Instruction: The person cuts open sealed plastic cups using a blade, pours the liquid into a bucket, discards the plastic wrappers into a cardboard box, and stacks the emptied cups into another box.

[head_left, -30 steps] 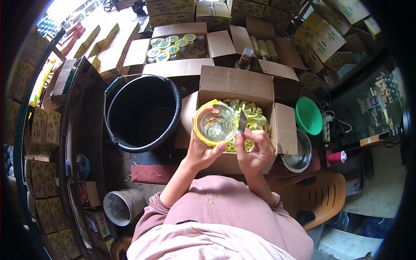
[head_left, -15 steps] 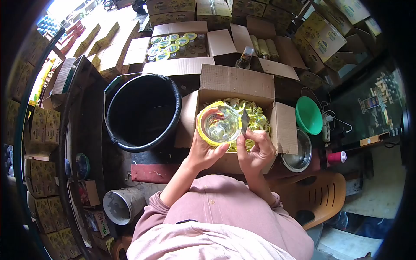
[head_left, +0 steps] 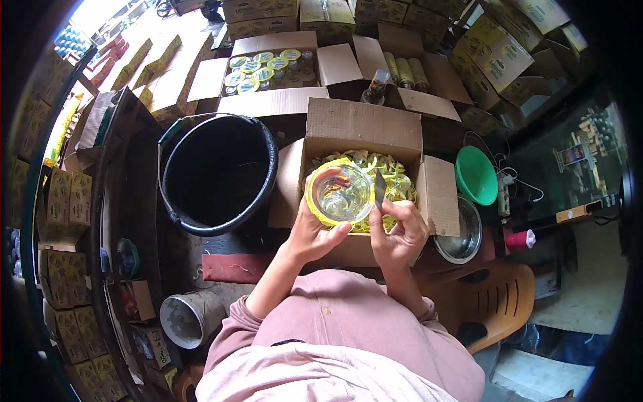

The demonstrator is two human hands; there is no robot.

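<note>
Clear plastic cup [head_left: 340, 201] held above a cardboard box [head_left: 365, 127] of yellow scraps [head_left: 400, 179]
Left hand's [head_left: 313, 234] grip curls round the cup; right hand's [head_left: 403, 233] pinches a dark blade [head_left: 380, 191]. Left of the box, a black bucket [head_left: 273, 157]; beyond, a carton [head_left: 274, 102] of yellow-lidded cups [head_left: 276, 63].

Storeroom-like workshop, stacked printed cartons [head_left: 69, 197], box [head_left: 271, 102] of lidded cups [head_left: 276, 63]
</note>
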